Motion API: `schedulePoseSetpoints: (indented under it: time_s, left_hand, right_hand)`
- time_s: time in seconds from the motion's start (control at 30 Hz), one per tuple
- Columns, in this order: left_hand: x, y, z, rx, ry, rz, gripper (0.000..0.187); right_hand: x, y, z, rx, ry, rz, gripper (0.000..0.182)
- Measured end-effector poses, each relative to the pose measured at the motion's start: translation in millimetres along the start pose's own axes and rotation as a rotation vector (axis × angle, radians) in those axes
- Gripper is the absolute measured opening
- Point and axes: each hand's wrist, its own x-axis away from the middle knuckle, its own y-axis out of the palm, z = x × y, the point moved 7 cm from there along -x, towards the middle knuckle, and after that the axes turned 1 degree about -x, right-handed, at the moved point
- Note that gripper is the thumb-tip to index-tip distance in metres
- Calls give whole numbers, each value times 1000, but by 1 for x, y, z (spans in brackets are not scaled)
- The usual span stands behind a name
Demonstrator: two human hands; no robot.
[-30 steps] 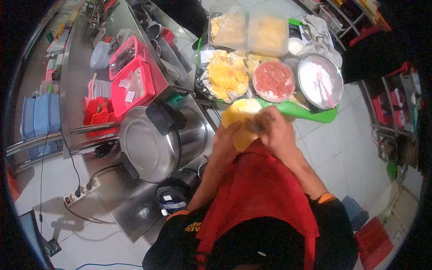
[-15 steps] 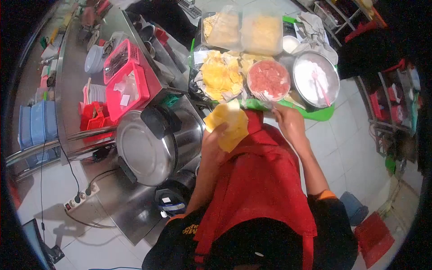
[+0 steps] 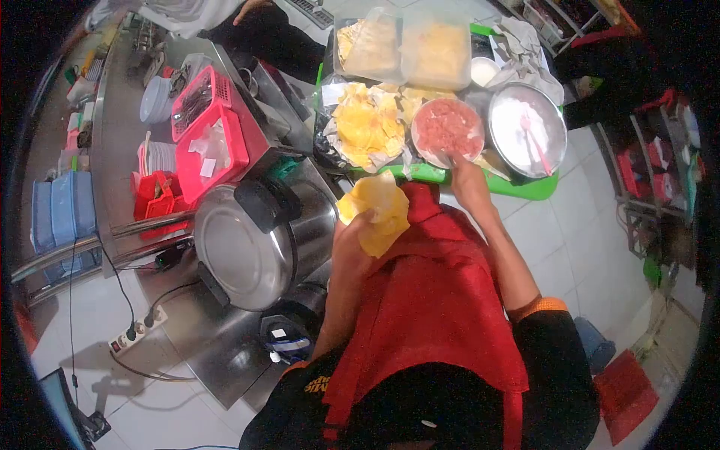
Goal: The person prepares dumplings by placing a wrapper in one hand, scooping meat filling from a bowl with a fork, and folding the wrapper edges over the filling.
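My left hand [image 3: 351, 238] is closed on a thin yellow dough wrapper [image 3: 384, 204], held in front of the red apron. The thumb lies over the wrapper. At the near edge of a round bowl [image 3: 421, 152] of pink minced meat [image 3: 448, 126], my right hand [image 3: 470, 184] is closed round a fork [image 3: 451, 158]; its tines are hardly visible now. Left of the bowl lies a pile of yellow wrappers [image 3: 367, 124] on paper. To its right stands a metal bowl [image 3: 559, 142] of white powder with a pink-handled utensil [image 3: 536, 142] in it.
Two clear tubs [image 3: 439, 56] stand at the back of the green tray [image 3: 536, 189]. A large steel pot [image 3: 240, 244] sits close to my left arm. Beyond it are pink baskets [image 3: 217, 154] on a steel counter. Another person's hand [image 3: 251, 9] shows at the top.
My right hand has moved up to the meat bowl with the fork, whose tines showed clearly before. My left hand and the wrapper have shifted slightly. A person's hand and something whitish have appeared at top left.
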Motion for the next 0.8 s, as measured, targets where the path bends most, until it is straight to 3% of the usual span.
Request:
schedulePoseSetpoints:
  time_s: [0.1, 0.4, 0.7, 0.8]
  left_hand:
    - [-6, -2, -4, 12, -2, -13, 50]
    - [-7, -6, -1, 4, 14, -34, 47]
    - [-6, -4, -3, 42, -6, -62, 50]
    - [-6, -6, -3, -33, -18, -1, 50]
  right_hand:
    - [-6, -5, -2, -47, -69, 127, 27]
    - [-12, 4, -1, 10, -100, 46, 38]
    - [-10, -3, 0, 83, -66, -9, 32]
    - [-9, -8, -13, -75, -138, 112, 33]
